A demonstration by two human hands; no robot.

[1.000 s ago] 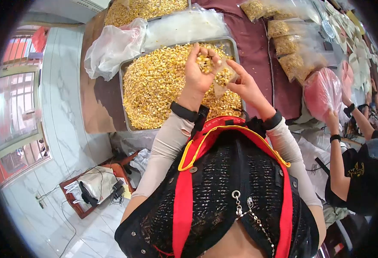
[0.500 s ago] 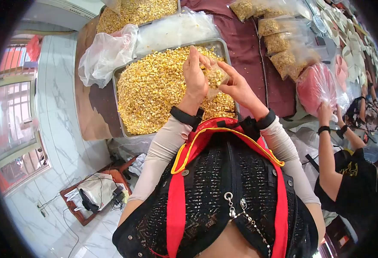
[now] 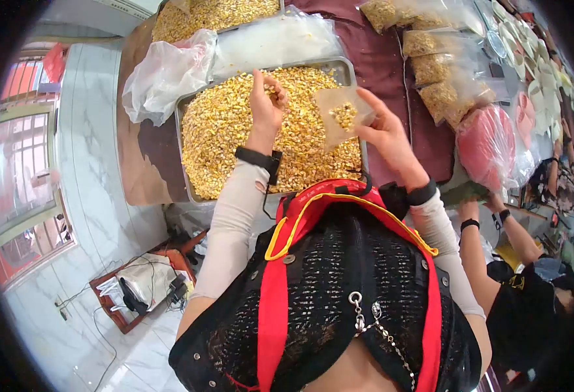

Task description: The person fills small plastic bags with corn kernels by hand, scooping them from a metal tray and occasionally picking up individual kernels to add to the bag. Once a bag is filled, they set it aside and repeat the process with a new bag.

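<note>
A metal tray (image 3: 347,73) is heaped with small yellow and pale dried pieces (image 3: 225,147). My left hand (image 3: 266,104) hovers above the heap, its fingers curled in; whether any pieces are inside them is hidden. On the right side of the tray, my right hand (image 3: 383,130) pinches the edge of a small translucent bag (image 3: 331,130) between thumb and fingers. A few yellow pieces show through the bag's middle. The two hands are apart.
Behind the tray lie a crumpled plastic bag (image 3: 169,81), flat clear bags (image 3: 277,42) and a second filled tray (image 3: 215,16). Several filled pouches (image 3: 434,68) and a wrapped pink bundle (image 3: 486,144) are to the right, near a co-worker's hands (image 3: 476,206).
My hands have separated: the left moved left, off the small bag, while the right moved right with it. The co-worker's hands have shifted down from the pink bundle.
</note>
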